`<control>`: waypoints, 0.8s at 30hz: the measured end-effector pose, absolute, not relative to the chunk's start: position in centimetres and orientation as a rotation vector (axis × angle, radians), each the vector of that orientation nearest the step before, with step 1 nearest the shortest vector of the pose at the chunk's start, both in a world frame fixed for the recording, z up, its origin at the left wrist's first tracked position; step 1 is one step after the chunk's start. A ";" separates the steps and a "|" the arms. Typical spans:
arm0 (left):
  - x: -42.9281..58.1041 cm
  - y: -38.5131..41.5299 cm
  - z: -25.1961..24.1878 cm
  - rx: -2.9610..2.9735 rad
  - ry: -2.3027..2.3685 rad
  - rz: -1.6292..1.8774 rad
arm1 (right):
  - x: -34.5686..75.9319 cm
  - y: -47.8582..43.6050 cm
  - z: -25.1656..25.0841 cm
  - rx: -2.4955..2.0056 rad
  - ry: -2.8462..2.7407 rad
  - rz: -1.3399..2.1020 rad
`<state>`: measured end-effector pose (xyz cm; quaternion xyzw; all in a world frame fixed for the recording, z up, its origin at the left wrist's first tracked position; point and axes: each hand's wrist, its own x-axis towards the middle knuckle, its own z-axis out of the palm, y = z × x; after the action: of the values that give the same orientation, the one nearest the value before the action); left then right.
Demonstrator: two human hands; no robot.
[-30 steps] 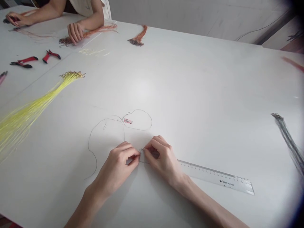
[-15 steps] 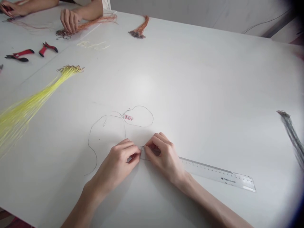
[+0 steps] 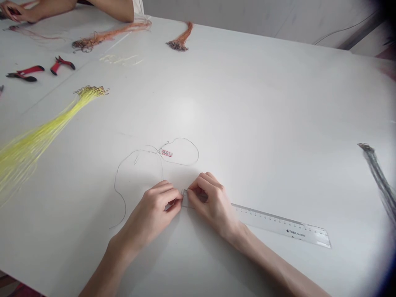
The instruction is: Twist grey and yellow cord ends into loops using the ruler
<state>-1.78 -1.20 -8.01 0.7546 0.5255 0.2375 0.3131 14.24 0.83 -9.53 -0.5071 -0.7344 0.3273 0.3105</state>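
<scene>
My left hand (image 3: 153, 212) and my right hand (image 3: 210, 202) rest close together on the white table (image 3: 247, 103), fingertips pinched on a thin grey cord (image 3: 123, 165) at the left end of a clear plastic ruler (image 3: 278, 225). The cord loops away from my fingers across the table and carries a small red-and-white tag (image 3: 166, 153). My right hand lies on top of the ruler's left end.
A yellow cord bundle (image 3: 37, 132) fans out at the left. Red-handled pliers (image 3: 62, 64) and a second pair (image 3: 23, 73) lie far left. Orange cord bundles (image 3: 179, 41) sit at the back, a grey bundle (image 3: 377, 173) at the right. Another person's arm (image 3: 114, 8) rests at the far edge.
My hands have hardly moved and stay pinched on the cord. The other person's hand has lifted off the orange bundle at the back left. The view has shifted slightly.
</scene>
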 end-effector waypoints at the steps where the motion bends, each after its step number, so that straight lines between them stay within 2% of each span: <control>1: -1.8 -1.2 -8.0 1.989 1.384 0.628 | 14.2 0.8 -9.5 -1.338 -1.938 0.865; 24: -1.8 -1.2 -7.8 1.950 1.390 0.618 | 14.2 0.8 -9.6 -1.338 -1.928 0.902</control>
<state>-1.80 -1.19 -7.77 0.7448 0.5310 0.2362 0.3280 14.23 0.84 -9.63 -0.5061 -0.7295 0.3414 0.3085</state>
